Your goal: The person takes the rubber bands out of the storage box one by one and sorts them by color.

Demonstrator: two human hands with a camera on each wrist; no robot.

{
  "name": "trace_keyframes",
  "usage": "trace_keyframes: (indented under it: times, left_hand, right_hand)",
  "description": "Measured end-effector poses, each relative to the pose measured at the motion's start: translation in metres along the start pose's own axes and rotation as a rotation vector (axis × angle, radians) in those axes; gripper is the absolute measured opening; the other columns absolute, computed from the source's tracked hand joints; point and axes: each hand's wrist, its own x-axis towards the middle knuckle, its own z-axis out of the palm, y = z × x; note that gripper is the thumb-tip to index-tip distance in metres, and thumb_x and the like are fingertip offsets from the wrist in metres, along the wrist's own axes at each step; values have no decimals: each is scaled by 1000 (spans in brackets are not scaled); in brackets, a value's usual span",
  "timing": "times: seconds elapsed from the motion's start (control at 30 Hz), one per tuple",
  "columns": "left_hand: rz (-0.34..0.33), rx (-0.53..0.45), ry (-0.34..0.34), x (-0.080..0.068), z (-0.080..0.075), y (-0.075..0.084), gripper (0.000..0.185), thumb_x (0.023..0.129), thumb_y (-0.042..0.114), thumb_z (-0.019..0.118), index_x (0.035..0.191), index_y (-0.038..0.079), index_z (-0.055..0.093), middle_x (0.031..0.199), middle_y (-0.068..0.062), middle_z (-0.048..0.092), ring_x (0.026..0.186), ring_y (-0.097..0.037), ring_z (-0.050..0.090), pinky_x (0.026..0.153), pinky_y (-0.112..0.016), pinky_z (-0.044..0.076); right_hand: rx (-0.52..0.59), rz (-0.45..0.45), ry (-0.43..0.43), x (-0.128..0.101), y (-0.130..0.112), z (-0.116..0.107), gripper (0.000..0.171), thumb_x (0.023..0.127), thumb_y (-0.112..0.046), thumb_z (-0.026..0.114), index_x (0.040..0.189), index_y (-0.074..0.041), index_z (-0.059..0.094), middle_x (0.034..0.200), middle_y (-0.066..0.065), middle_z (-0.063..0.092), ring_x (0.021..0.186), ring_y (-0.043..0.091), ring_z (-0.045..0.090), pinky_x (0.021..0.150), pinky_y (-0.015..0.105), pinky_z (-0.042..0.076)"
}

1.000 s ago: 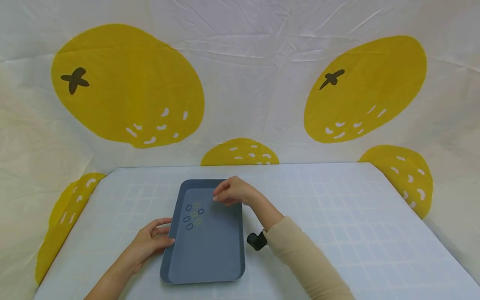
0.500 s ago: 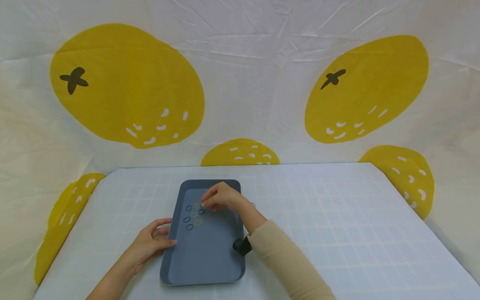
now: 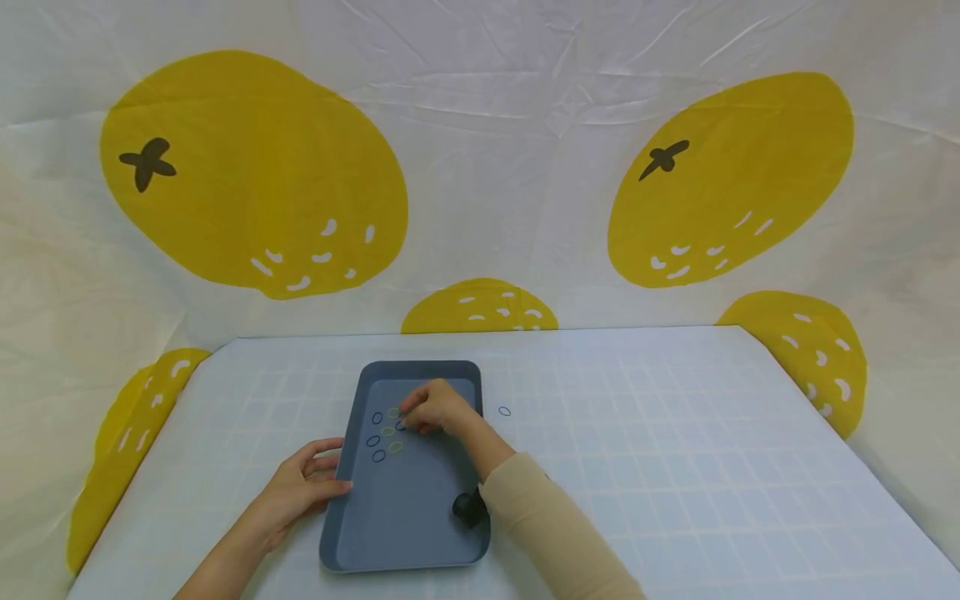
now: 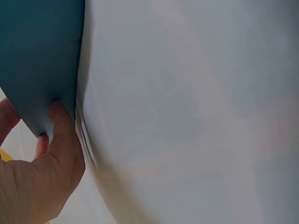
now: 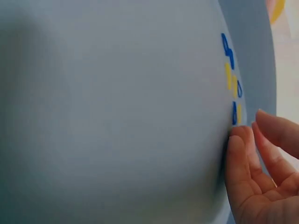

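Head view: right hand (image 3: 435, 408), fingers loosely curled and holding nothing, fingertips at the rings (image 3: 387, 431) lying just left. Left hand (image 3: 303, 483) grips the tray (image 3: 408, 517) rim.

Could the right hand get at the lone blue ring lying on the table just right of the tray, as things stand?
Probably yes. The blue ring lies on bare table just past the tray, with nothing around or over it. The right hand is in the tray at the small rings, close by.

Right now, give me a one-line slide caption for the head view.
Left hand steadies a blue-grey tray while right hand reaches among small blue and yellow rings; one blue ring lies outside on the table.
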Motion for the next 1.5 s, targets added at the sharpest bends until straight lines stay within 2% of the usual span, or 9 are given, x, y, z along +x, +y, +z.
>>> trace_keyframes:
  times: [0.13, 0.3, 0.5, 0.67, 0.8, 1.07, 1.13, 1.27, 1.5]
  left_hand:
    - [-3, -8, -4, -1, 0, 0, 74, 76, -1, 73, 138, -1, 33, 125, -26, 47, 101, -24, 58, 76, -36, 50]
    - [-3, -15, -9, -2, 1, 0, 73, 76, -1, 72, 138, -1, 32, 125, -25, 46, 99, -23, 58, 76, -36, 50]
    - [1, -10, -11, -2, 1, 0, 73, 77, -1, 72, 138, -1, 32, 125, -26, 46, 98, -22, 58, 75, -37, 50]
    - [3, -4, -6, -1, 0, 0, 73, 76, -1, 72, 138, -1, 32, 123, -26, 47, 96, -21, 59, 75, -37, 51]
    - [0, 9, -2, 0, 0, 1, 74, 76, -1, 73, 138, -1, 33, 123, -26, 48, 96, -22, 58, 75, -37, 51]
    - [1, 15, -7, -2, 1, 1, 74, 76, -1, 72, 138, -1, 32, 125, -27, 46, 102, -25, 57, 77, -36, 51]
    - [1, 7, -11, -2, 1, 1, 74, 76, -2, 72, 138, -1, 32, 125, -27, 46, 101, -25, 57, 77, -36, 51]
    - [0, -2, -6, -1, 1, 1, 73, 76, -2, 72, 138, -1, 33, 123, -26, 47, 99, -23, 58, 76, -36, 51]
    - [0, 8, 6, 1, 1, 0, 74, 75, -3, 72, 137, -1, 33, 122, -25, 49, 97, -22, 59, 75, -36, 51]
  right_hand:
    - [-26, 1, 35, 0, 2, 4, 19, 69, 9, 74, 86, 2, 70, 71, 4, 62, 55, 12, 56, 54, 26, 51]
    - [-111, -16, 76, 0, 4, 8, 18, 66, 6, 78, 81, 0, 70, 68, 3, 62, 54, 12, 56, 53, 24, 50]
    - [-240, -77, 114, 0, 5, 12, 18, 64, 0, 82, 77, -3, 70, 64, 0, 61, 49, 11, 54, 48, 22, 47]
    - [-292, -123, 132, -2, 4, 13, 15, 64, -1, 82, 73, -3, 70, 58, -1, 59, 44, 9, 51, 44, 20, 44]
    - [-336, -136, 133, -3, 4, 13, 12, 67, -3, 81, 67, -5, 70, 53, -2, 56, 43, 8, 48, 42, 19, 40]
    - [-462, -151, 59, -5, 4, 12, 15, 77, -6, 74, 63, -6, 66, 52, -2, 52, 45, 9, 46, 43, 21, 37]
    - [-463, -145, 40, -5, 3, 11, 17, 78, -6, 73, 63, -6, 65, 51, -1, 51, 46, 9, 45, 44, 21, 37]
    - [-397, -128, 3, -6, 2, 9, 16, 79, -4, 71, 65, -4, 64, 52, 0, 50, 45, 10, 44, 44, 21, 37]
    - [-264, -118, -50, -6, 2, 3, 13, 78, 1, 71, 67, 2, 65, 58, 4, 56, 47, 12, 50, 47, 23, 45]
